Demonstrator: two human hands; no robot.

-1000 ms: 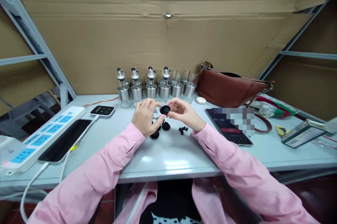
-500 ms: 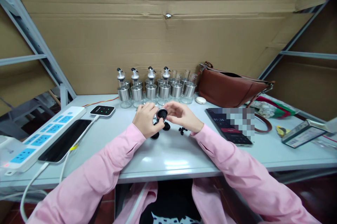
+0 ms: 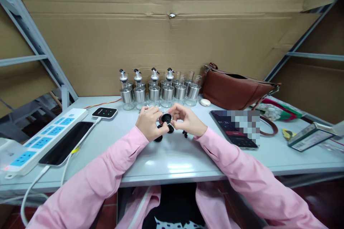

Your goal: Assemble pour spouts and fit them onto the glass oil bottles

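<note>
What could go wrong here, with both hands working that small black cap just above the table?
1. The black cap is pinched only by the fingertips of the left hand and right hand; it could slip and roll among the loose caps below.
2. The tiny black bits lie right by the right wrist; a sleeve could sweep them away.
3. The glass bottles stand close behind the hands and could be knocked over.

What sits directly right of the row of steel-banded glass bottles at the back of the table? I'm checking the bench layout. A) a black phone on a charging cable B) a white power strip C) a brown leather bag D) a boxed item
C: the brown leather bag lies just right of the bottles, with only a small white oval case between them.
</note>
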